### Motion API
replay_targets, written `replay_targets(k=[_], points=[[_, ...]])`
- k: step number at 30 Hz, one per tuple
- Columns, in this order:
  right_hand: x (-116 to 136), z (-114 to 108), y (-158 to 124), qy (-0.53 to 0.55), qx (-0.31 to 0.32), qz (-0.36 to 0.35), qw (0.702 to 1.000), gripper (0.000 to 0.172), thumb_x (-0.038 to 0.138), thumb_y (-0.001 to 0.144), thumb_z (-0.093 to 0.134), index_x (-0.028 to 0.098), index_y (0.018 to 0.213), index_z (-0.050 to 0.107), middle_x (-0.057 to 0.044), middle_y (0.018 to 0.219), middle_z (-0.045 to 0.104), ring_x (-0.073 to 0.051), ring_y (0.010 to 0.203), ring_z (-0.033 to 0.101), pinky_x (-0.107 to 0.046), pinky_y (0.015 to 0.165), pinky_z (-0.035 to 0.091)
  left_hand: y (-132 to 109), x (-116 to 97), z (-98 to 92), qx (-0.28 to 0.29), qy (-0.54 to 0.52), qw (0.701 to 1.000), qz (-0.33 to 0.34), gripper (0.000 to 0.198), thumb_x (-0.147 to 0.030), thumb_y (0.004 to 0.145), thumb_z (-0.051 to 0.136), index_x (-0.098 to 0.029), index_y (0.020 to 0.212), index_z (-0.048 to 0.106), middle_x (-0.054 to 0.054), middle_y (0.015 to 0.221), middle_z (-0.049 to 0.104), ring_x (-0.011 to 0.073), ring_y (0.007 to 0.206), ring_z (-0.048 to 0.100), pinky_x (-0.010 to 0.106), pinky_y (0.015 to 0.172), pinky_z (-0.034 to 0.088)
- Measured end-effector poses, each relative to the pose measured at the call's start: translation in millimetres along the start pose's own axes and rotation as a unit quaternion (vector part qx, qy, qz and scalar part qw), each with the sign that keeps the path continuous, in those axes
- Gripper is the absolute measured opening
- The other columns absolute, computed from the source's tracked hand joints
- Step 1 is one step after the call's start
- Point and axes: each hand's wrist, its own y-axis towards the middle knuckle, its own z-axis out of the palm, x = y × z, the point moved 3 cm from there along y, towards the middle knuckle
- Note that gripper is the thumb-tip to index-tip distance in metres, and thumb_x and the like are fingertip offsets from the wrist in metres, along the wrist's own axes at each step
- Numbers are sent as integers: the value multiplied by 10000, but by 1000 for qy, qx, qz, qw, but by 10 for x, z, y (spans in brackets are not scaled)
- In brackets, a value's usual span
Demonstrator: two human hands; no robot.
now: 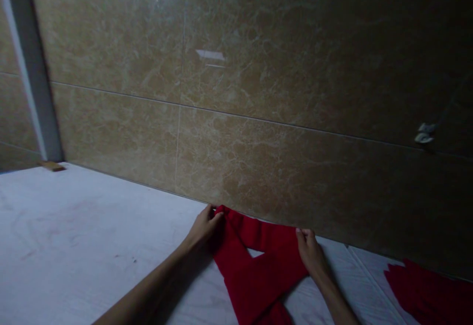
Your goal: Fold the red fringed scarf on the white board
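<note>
A red cloth band [258, 278] lies on the white-covered table [96, 236], looped at the far end with its lengths crossing nearer me. A small patch of white shows through the middle of the loop. My left hand [205, 224] pinches the loop's far left corner between thumb and fingers, close to the wall. On the other side, my right hand [309, 251] grips the far right corner, thumb on top. The band's near end runs out of view at the bottom, so its full shape is hidden.
More red cloth [432, 290] is heaped at the right edge of the table. A tan marbled tile wall [236, 152] rises directly behind the table. At the far left stand a grey post [35, 79] and a small wooden piece [54, 166]. A whitish fixture [424, 134] sits on the wall.
</note>
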Motion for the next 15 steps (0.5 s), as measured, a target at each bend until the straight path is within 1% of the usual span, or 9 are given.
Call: replay_targets(k=[1,3,5,8,11,15], points=[[24,-15,-7,22,6,2,1000,501,636,860,268,255,878,592,-159,947,759,-301,918,727,-395,802,571,1,-16,13,8,-19,1000,2,462,-520,945,396,-146,1038,650,106,1015,745,247,919,692,317,772,539],[79,-50,-30,63,16,1,998,545,707,823,278,265,858,596,-153,962,765,-299,950,727,-383,832,569,-13,-58,17,16,-52,999,8,529,-611,918,417,-147,960,667,98,937,750,261,866,694,316,714,541],[141,-103,-67,95,11,-6,995,554,736,820,283,277,856,590,-145,981,767,-296,975,721,-373,839,565,-42,-123,-23,-10,-74,997,25,511,-638,894,456,-168,905,656,80,896,742,256,842,681,311,709,534],[260,-235,-145,123,-15,-19,992,556,756,849,282,281,894,567,-139,965,759,-302,936,713,-376,780,562,-113,-270,-143,-68,-75,992,72,432,-618,899,475,-211,841,605,42,826,715,225,783,647,299,719,515],[426,-480,-232,153,-65,-39,985,583,795,839,349,266,917,582,-126,933,746,-305,889,701,-376,769,557,-219,-457,-305,-97,-62,986,117,398,-597,905,477,-226,795,572,18,748,682,202,708,614,283,673,489],[617,-905,-304,196,-150,-27,969,693,882,736,457,239,905,656,-128,930,747,-319,908,693,-371,797,573,-363,-686,-581,-157,-82,974,138,372,-572,905,492,-225,842,609,10,751,677,195,700,611,270,657,482]])
